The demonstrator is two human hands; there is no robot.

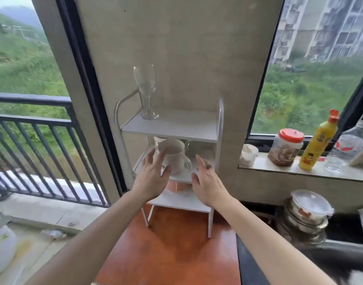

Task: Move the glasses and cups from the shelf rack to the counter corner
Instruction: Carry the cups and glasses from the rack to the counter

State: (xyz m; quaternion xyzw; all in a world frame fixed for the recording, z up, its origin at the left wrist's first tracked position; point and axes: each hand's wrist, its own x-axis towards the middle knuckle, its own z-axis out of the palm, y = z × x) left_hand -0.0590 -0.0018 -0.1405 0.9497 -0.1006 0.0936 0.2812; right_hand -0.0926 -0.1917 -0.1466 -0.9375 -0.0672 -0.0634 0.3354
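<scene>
A white shelf rack (170, 128) stands on a reddish-brown counter (172, 247) against a concrete pillar. A clear stemmed glass (146, 91) stands upright at the left of the top shelf. On the middle shelf a white mug (175, 156) sits at the front, with another white cup (157, 141) behind it and a clear glass (187, 144) further back, partly hidden. A pinkish cup (176, 187) shows on the bottom shelf. My left hand (153, 173) is spread, its fingers touching the mug's left side. To the mug's right, my right hand (207, 179) is spread too and holds nothing.
To the right, a window sill (299, 171) carries a small white cup (248, 154), a red-lidded jar (285, 147), a yellow bottle (318, 142) and a clear bottle (347, 147). Stacked pots (306, 217) sit below it. On the left are a black railing (42, 128) and a balcony.
</scene>
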